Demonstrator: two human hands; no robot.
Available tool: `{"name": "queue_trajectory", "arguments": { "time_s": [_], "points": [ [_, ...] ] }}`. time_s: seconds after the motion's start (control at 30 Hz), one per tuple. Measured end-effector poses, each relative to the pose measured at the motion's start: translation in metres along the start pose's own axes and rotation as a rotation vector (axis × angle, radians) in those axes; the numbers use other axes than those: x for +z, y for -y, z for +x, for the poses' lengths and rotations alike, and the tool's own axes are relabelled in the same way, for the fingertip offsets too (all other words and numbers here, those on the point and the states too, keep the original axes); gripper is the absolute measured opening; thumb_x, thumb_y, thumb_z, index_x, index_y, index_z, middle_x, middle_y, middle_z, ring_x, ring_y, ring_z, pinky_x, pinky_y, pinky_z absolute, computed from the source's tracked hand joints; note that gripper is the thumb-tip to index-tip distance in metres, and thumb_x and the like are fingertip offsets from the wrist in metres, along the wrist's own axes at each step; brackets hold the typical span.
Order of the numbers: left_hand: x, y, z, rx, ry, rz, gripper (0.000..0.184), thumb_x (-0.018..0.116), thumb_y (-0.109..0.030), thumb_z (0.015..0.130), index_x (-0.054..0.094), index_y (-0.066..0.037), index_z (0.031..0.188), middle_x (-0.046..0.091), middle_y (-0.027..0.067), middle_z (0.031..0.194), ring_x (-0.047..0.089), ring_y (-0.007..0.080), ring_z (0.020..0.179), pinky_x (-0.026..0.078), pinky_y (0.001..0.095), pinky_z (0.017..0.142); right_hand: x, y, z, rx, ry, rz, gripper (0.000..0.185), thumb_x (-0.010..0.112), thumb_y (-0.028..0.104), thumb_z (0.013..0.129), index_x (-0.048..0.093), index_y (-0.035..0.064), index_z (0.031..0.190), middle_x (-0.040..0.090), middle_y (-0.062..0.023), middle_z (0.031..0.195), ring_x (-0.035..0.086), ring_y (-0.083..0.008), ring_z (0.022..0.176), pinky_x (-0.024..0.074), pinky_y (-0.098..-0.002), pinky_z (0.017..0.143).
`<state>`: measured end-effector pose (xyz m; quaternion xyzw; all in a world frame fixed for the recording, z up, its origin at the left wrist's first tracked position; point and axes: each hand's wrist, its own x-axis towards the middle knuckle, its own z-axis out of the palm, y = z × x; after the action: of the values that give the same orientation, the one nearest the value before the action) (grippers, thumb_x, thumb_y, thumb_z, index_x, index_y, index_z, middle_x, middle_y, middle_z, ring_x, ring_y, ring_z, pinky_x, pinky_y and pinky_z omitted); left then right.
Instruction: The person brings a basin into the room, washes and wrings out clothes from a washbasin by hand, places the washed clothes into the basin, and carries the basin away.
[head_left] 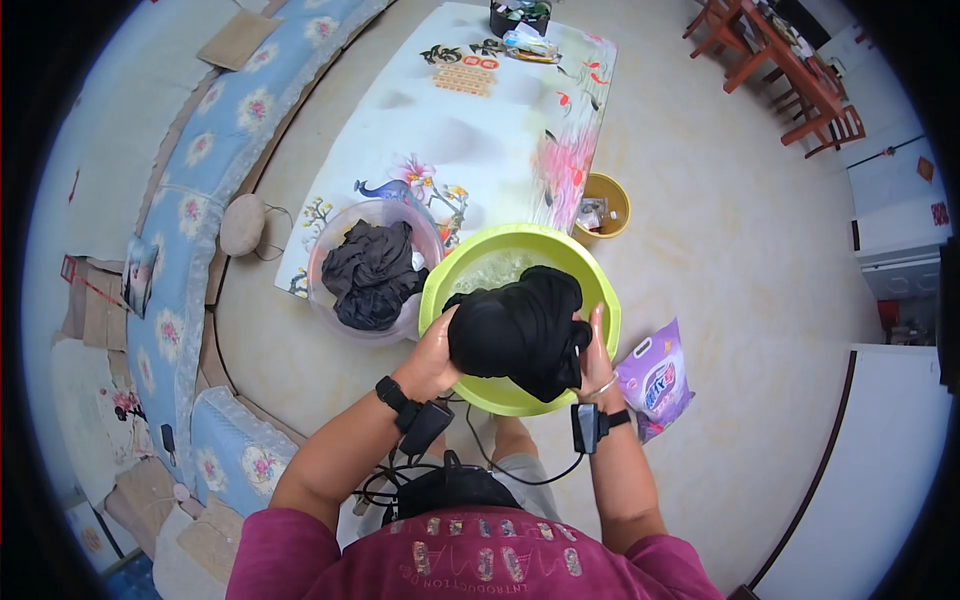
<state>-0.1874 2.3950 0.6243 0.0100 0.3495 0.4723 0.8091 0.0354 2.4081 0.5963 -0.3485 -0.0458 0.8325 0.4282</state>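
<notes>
A bunched black garment (515, 335) is held between my two hands above a yellow-green basin (605, 270). My left hand (432, 352) grips its left side, with the fingers partly hidden under the cloth. On the right side, my right hand (597, 355) presses against the garment, its thumb pointing up and the other fingers mostly hidden. Clear, bubbly water (497, 268) shows in the basin behind the cloth. To the left stands a translucent pinkish tub (322, 243) with dark clothes (372, 270) piled in it.
A purple detergent bag (658, 380) lies on the floor right of the basin. Beyond is a low table (460, 130) with a floral top. A yellow bin (617, 205) stands beside it. A blue flowered sofa (205, 170) runs along the left. Black cables (480, 445) hang near my legs.
</notes>
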Motion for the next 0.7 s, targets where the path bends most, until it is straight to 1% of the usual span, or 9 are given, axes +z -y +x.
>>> {"name": "queue_trajectory", "arguments": {
  "time_s": [0.07, 0.23, 0.3, 0.33, 0.37, 0.5, 0.57, 0.6, 0.7],
  "points": [
    [0.007, 0.000, 0.000, 0.012, -0.024, -0.034, 0.033, 0.041, -0.025, 0.093, 0.054, -0.003, 0.114, 0.059, 0.0077, 0.113, 0.057, 0.0171, 0.102, 0.044, 0.0340, 0.092, -0.020, -0.016, -0.005, -0.045, 0.031, 0.045, 0.076, 0.032, 0.064, 0.086, 0.031, 0.0061, 0.135, 0.042, -0.0123, 0.133, 0.047, -0.0293, 0.117, 0.0368, -0.0476, 0.100],
    [0.003, 0.009, 0.014, 0.090, -0.050, -0.051, 0.035, 0.043, -0.027, 0.093, 0.053, -0.003, 0.115, 0.059, 0.0080, 0.113, 0.057, 0.0177, 0.102, 0.045, 0.0339, 0.091, -0.025, -0.050, -0.014, 0.033, 0.087, 0.263, 0.081, 0.033, 0.070, 0.081, 0.031, 0.0115, 0.137, 0.034, -0.0111, 0.140, 0.034, -0.0341, 0.126, 0.0273, -0.0525, 0.103],
    [-0.010, 0.024, 0.021, 0.077, -0.146, 0.008, 0.037, 0.045, -0.029, 0.092, 0.052, -0.001, 0.115, 0.059, 0.0092, 0.112, 0.057, 0.0187, 0.102, 0.045, 0.0340, 0.091, -0.001, -0.052, -0.004, -0.102, 0.348, 0.582, 0.078, 0.036, 0.068, 0.082, 0.036, 0.0116, 0.135, 0.036, -0.0110, 0.139, 0.034, -0.0321, 0.126, 0.0277, -0.0521, 0.103],
    [-0.014, 0.034, 0.022, 0.071, -0.165, 0.020, 0.037, 0.047, -0.028, 0.091, 0.052, 0.001, 0.114, 0.058, 0.0105, 0.111, 0.058, 0.0191, 0.101, 0.046, 0.0339, 0.089, 0.023, -0.045, -0.003, -0.192, 0.050, 0.524, 0.067, 0.038, 0.059, 0.086, 0.040, 0.0103, 0.132, 0.042, -0.0116, 0.134, 0.040, -0.0303, 0.123, 0.0305, -0.0489, 0.102],
    [-0.010, 0.039, 0.018, 0.084, -0.184, 0.039, 0.037, 0.049, -0.027, 0.090, 0.052, 0.002, 0.113, 0.058, 0.0108, 0.111, 0.058, 0.0194, 0.100, 0.047, 0.0337, 0.087, 0.021, -0.046, 0.004, -0.172, 0.062, 0.523, 0.067, 0.038, 0.059, 0.086, 0.040, 0.0103, 0.132, 0.042, -0.0116, 0.134, 0.040, -0.0303, 0.123, 0.0305, -0.0489, 0.102],
    [-0.007, 0.055, 0.012, -0.014, -0.146, 0.182, 0.033, 0.046, -0.025, 0.093, 0.050, -0.004, 0.118, 0.057, 0.0064, 0.112, 0.056, 0.0152, 0.101, 0.046, 0.0316, 0.088, 0.019, -0.046, 0.023, -0.336, -0.024, 0.358, 0.047, 0.035, 0.035, 0.093, 0.046, 0.0029, 0.125, 0.054, -0.0120, 0.121, 0.051, -0.0264, 0.110, 0.0387, -0.0374, 0.098],
    [0.000, 0.056, 0.008, -0.018, -0.174, 0.199, 0.033, 0.048, -0.025, 0.092, 0.050, -0.005, 0.118, 0.058, 0.0061, 0.110, 0.056, 0.0138, 0.099, 0.047, 0.0299, 0.085, 0.014, -0.046, 0.022, -0.859, -0.165, -0.947, 0.039, 0.035, 0.027, 0.094, 0.048, 0.0018, 0.121, 0.055, -0.0106, 0.117, 0.053, -0.0236, 0.106, 0.0408, -0.0348, 0.096],
    [-0.003, 0.060, 0.009, -0.010, -0.132, 0.223, 0.033, 0.048, -0.025, 0.092, 0.050, -0.005, 0.118, 0.058, 0.0059, 0.110, 0.056, 0.0135, 0.099, 0.046, 0.0294, 0.085, 0.007, -0.049, 0.022, -0.850, -0.156, -0.951, 0.039, 0.035, 0.027, 0.094, 0.048, 0.0018, 0.121, 0.055, -0.0106, 0.117, 0.053, -0.0236, 0.106, 0.0408, -0.0348, 0.096],
    [-0.002, 0.064, 0.013, 0.006, -0.082, 0.249, 0.035, 0.049, -0.025, 0.092, 0.049, -0.004, 0.119, 0.057, 0.0055, 0.110, 0.055, 0.0123, 0.098, 0.046, 0.0277, 0.084, -0.013, -0.057, 0.027, -0.690, -0.116, -0.432, 0.035, 0.036, 0.021, 0.093, 0.049, 0.0021, 0.120, 0.054, -0.0100, 0.118, 0.052, -0.0218, 0.105, 0.0418, -0.0329, 0.094]
  ]
}}
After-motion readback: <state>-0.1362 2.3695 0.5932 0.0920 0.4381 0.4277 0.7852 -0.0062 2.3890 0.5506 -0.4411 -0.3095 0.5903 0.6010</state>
